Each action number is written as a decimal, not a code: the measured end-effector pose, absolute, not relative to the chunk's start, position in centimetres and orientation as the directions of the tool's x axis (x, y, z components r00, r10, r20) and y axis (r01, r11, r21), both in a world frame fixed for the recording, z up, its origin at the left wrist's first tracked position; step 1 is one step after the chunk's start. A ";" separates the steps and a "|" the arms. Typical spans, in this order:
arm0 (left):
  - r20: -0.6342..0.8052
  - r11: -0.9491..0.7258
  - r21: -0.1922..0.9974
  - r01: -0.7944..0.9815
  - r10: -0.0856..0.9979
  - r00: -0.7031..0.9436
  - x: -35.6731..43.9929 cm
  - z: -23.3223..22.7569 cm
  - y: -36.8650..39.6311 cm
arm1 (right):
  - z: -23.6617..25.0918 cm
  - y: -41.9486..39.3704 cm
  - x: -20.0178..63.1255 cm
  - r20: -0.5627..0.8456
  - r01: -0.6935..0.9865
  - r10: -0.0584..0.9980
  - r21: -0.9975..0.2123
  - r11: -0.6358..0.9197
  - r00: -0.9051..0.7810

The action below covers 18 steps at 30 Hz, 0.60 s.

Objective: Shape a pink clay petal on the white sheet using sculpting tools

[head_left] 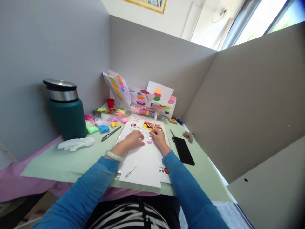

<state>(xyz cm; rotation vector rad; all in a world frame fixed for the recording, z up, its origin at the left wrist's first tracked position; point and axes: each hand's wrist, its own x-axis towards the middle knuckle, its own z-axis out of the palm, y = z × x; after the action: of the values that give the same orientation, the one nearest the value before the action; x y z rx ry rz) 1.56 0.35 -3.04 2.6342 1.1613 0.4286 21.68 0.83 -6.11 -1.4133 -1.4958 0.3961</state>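
My right hand [158,137] is closed around a white plastic fork [155,118], whose handle points up and away from me. Its tines touch a small flat patch of pink clay [149,142] on a white sheet of paper [143,165]. To the left of the clay, my left hand [134,139] rests on the paper, fingers spread and slightly bent, holding nothing. A small grey broom-like picture [130,172] shows near the sheet's lower left corner. Under the sheet lies a printed page [135,121] with a colourful picture.
Left of the paper are a pen [111,134], several bags of coloured clay [104,128], a white glove [76,143] and a tall green flask [68,117]. A black phone [183,151] and a brown lump [188,136] lie right. Colour-swatch papers [160,93] stand behind, against grey partitions [152,54].
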 end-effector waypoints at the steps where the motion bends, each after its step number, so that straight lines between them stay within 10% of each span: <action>1: 0.171 -0.659 0.323 0.679 0.746 0.643 1.6 -3.1 0.4 | -6.1 1.0 21.7 0.427 0.551 0.886 -0.790 0.269 0.180; 18: 0.159 -0.652 0.327 0.684 0.751 0.641 1.5 -2.9 0.3 | -4.9 -1.7 22.2 0.399 0.365 0.892 -0.879 0.307 0.212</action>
<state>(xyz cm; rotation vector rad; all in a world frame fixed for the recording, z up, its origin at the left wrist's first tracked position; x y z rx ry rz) 1.54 0.33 -2.93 2.6246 1.1680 0.4139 22.18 -1.71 -4.87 -1.2716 -1.3717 0.5542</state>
